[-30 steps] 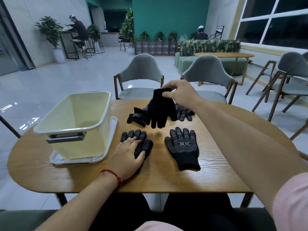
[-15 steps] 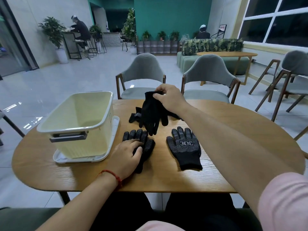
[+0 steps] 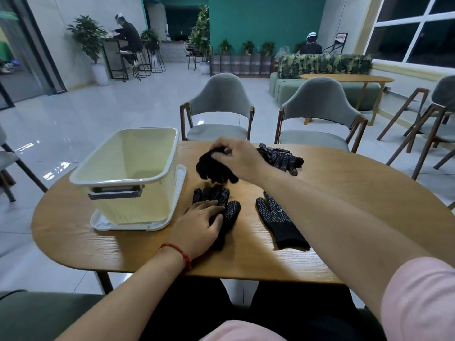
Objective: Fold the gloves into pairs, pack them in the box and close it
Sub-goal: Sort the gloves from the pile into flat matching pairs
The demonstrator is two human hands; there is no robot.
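My right hand (image 3: 240,157) pinches a black glove (image 3: 213,168) by its cuff and holds it just above the wooden table (image 3: 344,193), fingers hanging down. Under it, a dotted black glove (image 3: 221,200) lies flat, and my left hand (image 3: 200,226) rests on its lower part with fingers straight. Another dotted glove (image 3: 280,223) lies flat to the right, partly hidden by my right forearm. More gloves (image 3: 280,157) lie bunched at the far edge. The cream box (image 3: 125,179) stands open at the left on its white lid (image 3: 105,223).
Two grey chairs (image 3: 218,109) stand behind the table. The table's front edge is near my lap. Other chairs (image 3: 430,112) are at the right, and people sit far back in the room.
My right hand has carried the held glove left and down, from above the far pile to just above the glove under my left hand. The left hand has stayed put.
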